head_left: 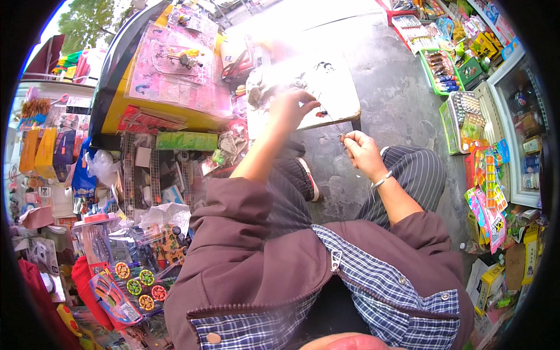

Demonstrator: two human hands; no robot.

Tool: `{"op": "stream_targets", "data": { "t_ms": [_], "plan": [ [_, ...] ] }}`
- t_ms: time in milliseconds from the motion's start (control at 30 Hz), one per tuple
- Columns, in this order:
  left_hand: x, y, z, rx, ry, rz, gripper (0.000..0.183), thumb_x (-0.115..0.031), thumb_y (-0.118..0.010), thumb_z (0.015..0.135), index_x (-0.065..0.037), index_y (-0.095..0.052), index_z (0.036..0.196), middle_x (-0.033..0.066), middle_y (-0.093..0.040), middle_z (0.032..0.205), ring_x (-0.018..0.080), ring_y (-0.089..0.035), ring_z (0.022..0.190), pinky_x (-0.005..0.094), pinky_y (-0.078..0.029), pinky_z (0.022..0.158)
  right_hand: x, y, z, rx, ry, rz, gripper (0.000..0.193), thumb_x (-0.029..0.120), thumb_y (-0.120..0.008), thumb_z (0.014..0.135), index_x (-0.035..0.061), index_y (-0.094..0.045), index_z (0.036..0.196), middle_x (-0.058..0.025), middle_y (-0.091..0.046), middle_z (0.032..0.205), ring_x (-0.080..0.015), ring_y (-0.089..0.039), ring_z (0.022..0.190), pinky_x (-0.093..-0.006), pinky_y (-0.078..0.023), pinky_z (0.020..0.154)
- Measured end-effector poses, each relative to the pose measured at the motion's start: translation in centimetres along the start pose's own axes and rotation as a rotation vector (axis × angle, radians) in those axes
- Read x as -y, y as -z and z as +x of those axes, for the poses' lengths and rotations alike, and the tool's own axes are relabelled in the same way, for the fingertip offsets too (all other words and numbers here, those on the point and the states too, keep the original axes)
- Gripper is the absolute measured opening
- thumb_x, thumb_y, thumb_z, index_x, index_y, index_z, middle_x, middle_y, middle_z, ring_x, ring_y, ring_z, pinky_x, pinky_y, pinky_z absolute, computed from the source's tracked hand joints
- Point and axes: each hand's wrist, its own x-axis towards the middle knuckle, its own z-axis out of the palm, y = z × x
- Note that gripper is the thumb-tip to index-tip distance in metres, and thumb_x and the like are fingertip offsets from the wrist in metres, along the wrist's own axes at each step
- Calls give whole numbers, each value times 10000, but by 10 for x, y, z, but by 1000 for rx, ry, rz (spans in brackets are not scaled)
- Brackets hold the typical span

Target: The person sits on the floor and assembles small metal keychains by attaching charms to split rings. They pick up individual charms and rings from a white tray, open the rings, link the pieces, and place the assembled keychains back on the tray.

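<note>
One thin strand point(333, 121): slanting from the left hand point(293, 109) down to the right hand point(363, 154), beside the near corner of the white table point(341, 87).
Left hand: raised over the table, thumb and forefinger nearly meeting, other fingers loosely bent; cannot tell whether gripping the strand's upper end.
Orange-red piece point(321, 114): just below the left fingertips, by the table edge; too small to make out further.
Right hand: above the grey floor point(396, 105), lower than the left, fingers curled in, thumb and forefinger closed on a tiny brownish piece point(342, 137) at the strand's lower end.
Right wrist: ringed by a silver bracelet point(382, 179).
Knees: apart, in dark striped trousers point(411, 169).
Left side: pink packets point(175, 87) lying on a yellow stand point(112, 118); coloured toy wheels point(134, 286) lower down.
Right side: green basket point(430, 73) of packaged goods, near a white-framed cabinet point(506, 140).
</note>
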Motion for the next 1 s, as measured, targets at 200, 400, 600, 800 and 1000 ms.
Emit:
{"op": "stream_targets", "data": {
  "t_ms": [200, 400, 600, 800, 1000],
  "plan": [
    [-22, 15, -19, 93, -70, 175, 173, -283, -688, 779, -117, -695, 828, 62, -655, 803, 264, -634, 739, 353, -491, 675, 1, 0, -4, 36, 22, -48, 154, 145, -506, 908, 35, -605, 951, 40, -494, 626, -32, -402, 478, -201, -332, 419],
    [-24, 10, -24, 160, -84, 124, 205, -294, -678, 787, -97, -692, 843, 99, -662, 852, 280, -643, 795, 365, -493, 714, 0, 1, -10, 27, 19, -7, 153, 151, -501, 913, 42, -605, 943, 45, -485, 612, -31, -401, 467, -196, -329, 415],
    [20, -18, 34, 5, 120, 139, 196, -234, -590, 833, -62, -678, 865, 151, -658, 826, 310, -639, 800, 394, -485, 720, 1, -2, -10, -23, 65, 65, 137, 151, -513, 916, 45, -600, 928, 43, -467, 588, -34, -390, 433, -196, -327, 404],
    [64, -70, 94, -114, 79, 319, 159, -187, -578, 807, -59, -655, 862, 167, -641, 891, 346, -608, 862, 442, -470, 773, 11, -10, -7, -46, 54, 24, 135, 145, -503, 922, 42, -591, 913, 43, -470, 592, -37, -389, 433, -203, -324, 394],
    [71, -76, 118, 10, 92, 499, 206, -196, -602, 801, -49, -615, 945, 153, -608, 942, 325, -577, 950, 427, -436, 835, 16, -8, 1, -20, 1, 157, 116, 118, -496, 920, 31, -570, 942, 36, -463, 591, -38, -389, 437, -198, -304, 382]
  ]
}}
